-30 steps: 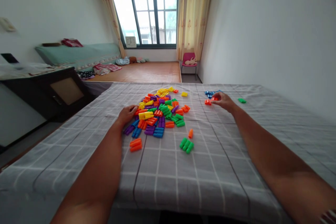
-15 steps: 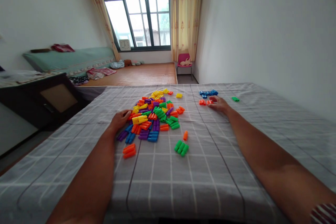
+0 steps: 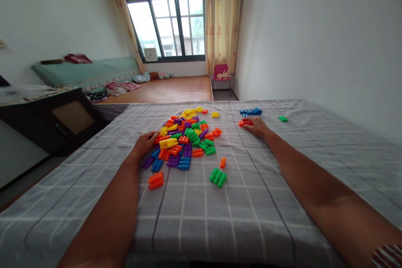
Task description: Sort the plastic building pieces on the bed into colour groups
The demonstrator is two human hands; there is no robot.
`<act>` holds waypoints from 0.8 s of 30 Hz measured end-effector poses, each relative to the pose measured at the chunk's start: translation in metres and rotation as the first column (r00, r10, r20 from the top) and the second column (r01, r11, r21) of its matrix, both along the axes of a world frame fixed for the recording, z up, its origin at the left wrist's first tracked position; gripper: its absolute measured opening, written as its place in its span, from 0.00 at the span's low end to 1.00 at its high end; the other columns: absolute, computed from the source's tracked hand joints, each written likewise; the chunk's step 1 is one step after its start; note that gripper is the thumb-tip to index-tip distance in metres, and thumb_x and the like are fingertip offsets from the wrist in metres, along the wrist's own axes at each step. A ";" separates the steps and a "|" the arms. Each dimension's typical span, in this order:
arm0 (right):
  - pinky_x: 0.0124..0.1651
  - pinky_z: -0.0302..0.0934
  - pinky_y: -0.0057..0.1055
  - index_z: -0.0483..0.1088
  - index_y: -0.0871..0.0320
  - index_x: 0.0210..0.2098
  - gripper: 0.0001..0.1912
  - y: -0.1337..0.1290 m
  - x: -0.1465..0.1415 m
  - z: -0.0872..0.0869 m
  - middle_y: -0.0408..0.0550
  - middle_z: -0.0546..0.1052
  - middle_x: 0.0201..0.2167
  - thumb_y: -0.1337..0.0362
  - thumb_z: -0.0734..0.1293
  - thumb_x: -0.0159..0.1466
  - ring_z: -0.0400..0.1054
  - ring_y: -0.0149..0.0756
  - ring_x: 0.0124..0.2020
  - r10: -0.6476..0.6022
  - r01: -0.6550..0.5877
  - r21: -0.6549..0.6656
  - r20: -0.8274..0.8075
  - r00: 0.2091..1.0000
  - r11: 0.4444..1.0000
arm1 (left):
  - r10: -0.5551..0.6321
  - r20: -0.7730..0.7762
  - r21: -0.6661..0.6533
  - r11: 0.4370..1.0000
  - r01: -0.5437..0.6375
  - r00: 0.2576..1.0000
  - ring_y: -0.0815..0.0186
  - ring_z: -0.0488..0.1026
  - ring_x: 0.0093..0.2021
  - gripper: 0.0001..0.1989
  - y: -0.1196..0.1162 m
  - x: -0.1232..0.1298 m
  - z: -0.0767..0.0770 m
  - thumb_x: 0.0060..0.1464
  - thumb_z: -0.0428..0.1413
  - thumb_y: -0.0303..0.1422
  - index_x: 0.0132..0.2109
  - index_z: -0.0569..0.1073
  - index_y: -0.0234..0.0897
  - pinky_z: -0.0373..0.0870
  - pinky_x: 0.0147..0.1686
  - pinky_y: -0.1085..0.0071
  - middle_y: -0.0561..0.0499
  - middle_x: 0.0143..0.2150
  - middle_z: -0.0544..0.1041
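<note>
My left hand (image 3: pixel 146 143) lies on the cloth against the left edge of a mixed pile of plastic bullet-shaped toy blocks (image 3: pixel 191 135), its fingers stretched forward and partly hidden by the pieces. Over on the right, my right hand (image 3: pixel 258 127) has its fingertips closed on orange blocks (image 3: pixel 241 123), which lie on the cloth and are partly covered by the fingers. Just behind that hand is a group of blue blocks (image 3: pixel 250 112). A lone green block (image 3: pixel 283 119) sits farther right.
Green blocks (image 3: pixel 217 177), a single orange piece (image 3: pixel 222 162) and orange blocks (image 3: pixel 155 180) lie nearer me on the grey checked cloth (image 3: pixel 201 217). A yellow block (image 3: pixel 215 114) is beyond the pile. A white wall (image 3: pixel 314 42) rises at the right.
My right hand has shifted left over the orange blocks, and the gap between the two orange pieces has closed up. My left hand stays beside the pile.
</note>
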State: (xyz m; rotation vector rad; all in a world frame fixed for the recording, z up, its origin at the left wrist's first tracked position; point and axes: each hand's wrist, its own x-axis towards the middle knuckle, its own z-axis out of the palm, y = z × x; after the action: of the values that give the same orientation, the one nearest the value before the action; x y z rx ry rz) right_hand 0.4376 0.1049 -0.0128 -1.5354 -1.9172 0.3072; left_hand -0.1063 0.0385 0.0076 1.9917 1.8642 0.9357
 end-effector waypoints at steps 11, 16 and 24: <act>0.54 0.62 0.45 0.76 0.53 0.47 0.18 -0.013 -0.017 0.024 0.51 0.78 0.47 0.57 0.69 0.58 0.71 0.45 0.47 0.058 -0.063 0.106 0.048 0.997 0.992 | -0.005 -0.061 -0.001 1.000 0.005 0.998 0.56 0.75 0.48 0.29 0.001 -0.001 0.001 0.53 0.45 0.48 0.48 0.78 0.33 0.68 0.49 0.66 0.43 0.48 0.80; 0.55 0.61 0.43 0.71 0.53 0.53 0.18 -0.037 -0.095 0.026 0.50 0.75 0.52 0.61 0.64 0.64 0.68 0.43 0.50 0.374 -0.405 0.165 0.191 0.907 0.899 | -0.010 -0.054 -0.008 1.000 0.010 0.999 0.56 0.75 0.48 0.29 0.001 0.000 0.001 0.53 0.45 0.48 0.48 0.78 0.33 0.68 0.49 0.67 0.43 0.49 0.80; 0.50 0.63 0.41 0.74 0.57 0.41 0.09 -0.048 -0.118 0.014 0.52 0.79 0.37 0.64 0.66 0.61 0.67 0.46 0.46 0.246 -0.323 0.164 0.369 0.896 0.932 | -0.007 -0.011 0.003 1.000 0.007 1.000 0.56 0.75 0.47 0.28 -0.002 0.002 0.003 0.53 0.46 0.49 0.46 0.79 0.34 0.69 0.48 0.67 0.45 0.47 0.81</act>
State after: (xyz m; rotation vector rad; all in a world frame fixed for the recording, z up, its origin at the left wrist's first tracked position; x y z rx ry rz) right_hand 0.3193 0.0567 0.0009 -1.2154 -2.3688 -0.0603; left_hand -0.1039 0.0368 0.0104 2.0080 1.8615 0.9271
